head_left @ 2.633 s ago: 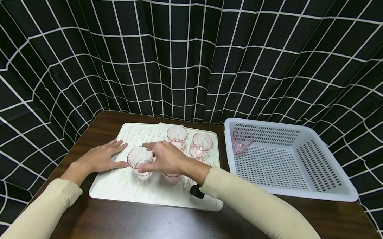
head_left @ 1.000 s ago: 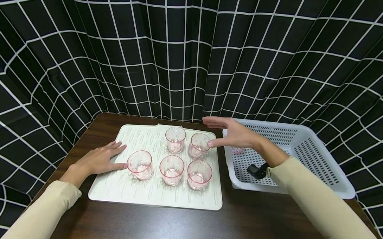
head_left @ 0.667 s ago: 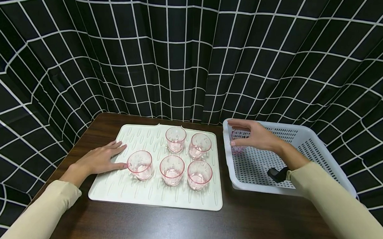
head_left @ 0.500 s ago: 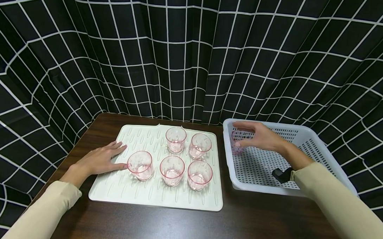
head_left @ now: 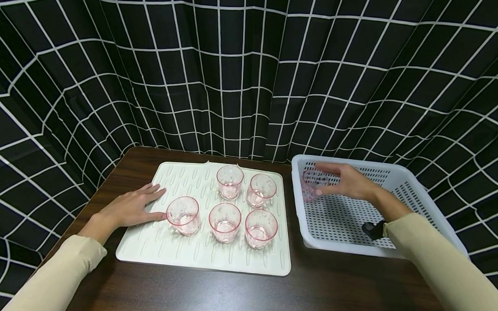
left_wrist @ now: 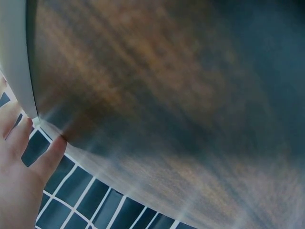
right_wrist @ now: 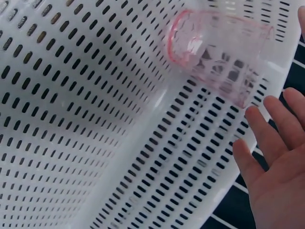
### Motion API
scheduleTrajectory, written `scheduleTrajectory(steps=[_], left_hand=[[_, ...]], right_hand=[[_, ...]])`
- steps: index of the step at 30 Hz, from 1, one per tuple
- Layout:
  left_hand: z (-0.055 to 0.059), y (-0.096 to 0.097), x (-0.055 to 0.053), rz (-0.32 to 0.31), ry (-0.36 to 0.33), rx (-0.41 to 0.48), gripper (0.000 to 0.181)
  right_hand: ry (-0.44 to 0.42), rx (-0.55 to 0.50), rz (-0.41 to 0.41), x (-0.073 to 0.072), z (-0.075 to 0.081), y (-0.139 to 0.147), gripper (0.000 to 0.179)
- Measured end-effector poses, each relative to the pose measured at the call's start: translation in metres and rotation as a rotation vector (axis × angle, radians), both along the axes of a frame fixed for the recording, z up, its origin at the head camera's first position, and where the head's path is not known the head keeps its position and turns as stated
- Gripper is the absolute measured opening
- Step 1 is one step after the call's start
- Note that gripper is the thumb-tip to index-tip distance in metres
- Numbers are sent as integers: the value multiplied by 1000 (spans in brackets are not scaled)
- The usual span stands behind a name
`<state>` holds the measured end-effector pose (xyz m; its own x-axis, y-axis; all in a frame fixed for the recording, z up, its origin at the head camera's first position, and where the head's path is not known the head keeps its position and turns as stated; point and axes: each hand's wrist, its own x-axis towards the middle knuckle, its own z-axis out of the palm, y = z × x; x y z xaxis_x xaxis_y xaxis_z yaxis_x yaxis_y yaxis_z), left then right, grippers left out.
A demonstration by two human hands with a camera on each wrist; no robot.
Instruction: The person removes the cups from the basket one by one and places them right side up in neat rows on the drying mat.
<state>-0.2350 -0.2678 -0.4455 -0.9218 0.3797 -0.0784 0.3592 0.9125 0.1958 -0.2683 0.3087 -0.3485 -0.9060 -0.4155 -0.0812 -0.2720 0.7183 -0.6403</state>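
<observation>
My left hand (head_left: pixel 127 207) lies on the left edge of a white ridged drying mat (head_left: pixel 147 248), fingers spread, thumb tip beside the nearest pink-rimmed glass (head_left: pixel 183 217). In the left wrist view that hand (left_wrist: pixel 24 181) shows at the mat's edge. Inside the pale plastic basket (head_left: pixel 337 225), one clear pink glass (head_left: pixel 309 187) stands in the far left corner. Over there my right hand (head_left: pixel 351 183) reaches in, thumb and fingers apart just right of the glass. Seen from the right wrist, the hand (right_wrist: pixel 281 171) is spread near the glass's rim (right_wrist: pixel 257 71).
Several other pink glasses stand upright on the mat, two at the back (head_left: pixel 229 182) and two in front (head_left: pixel 224 225). Dark wooden table (head_left: pixel 269 293) lies under everything. A black curtain with white grid lines (head_left: pixel 235 82) hangs behind and at both sides.
The right hand has let go of the left front glass on the mat and moved right into the basket, lately shifting slightly rightward beside the glass there. The left hand has stayed put.
</observation>
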Motion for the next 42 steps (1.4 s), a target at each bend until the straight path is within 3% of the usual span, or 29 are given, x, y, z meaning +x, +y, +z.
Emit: scheduleTrajectory(steps=[12,27,35,42], left_hand=[[0,0,-1,8,-5,-7,96],[1,1,0,16,-12,0,97],[1,1,0,8,-10,0,96],[1,1,0,-6,-5,24,95]], right_hand=[[-16,40,-57,-6,-16,1,84],[-20,82,-97,-8,-18,-7,83],[67,89,-106,-8,-12,-5,79],[178,114,-183,-10,-1,-6,81]])
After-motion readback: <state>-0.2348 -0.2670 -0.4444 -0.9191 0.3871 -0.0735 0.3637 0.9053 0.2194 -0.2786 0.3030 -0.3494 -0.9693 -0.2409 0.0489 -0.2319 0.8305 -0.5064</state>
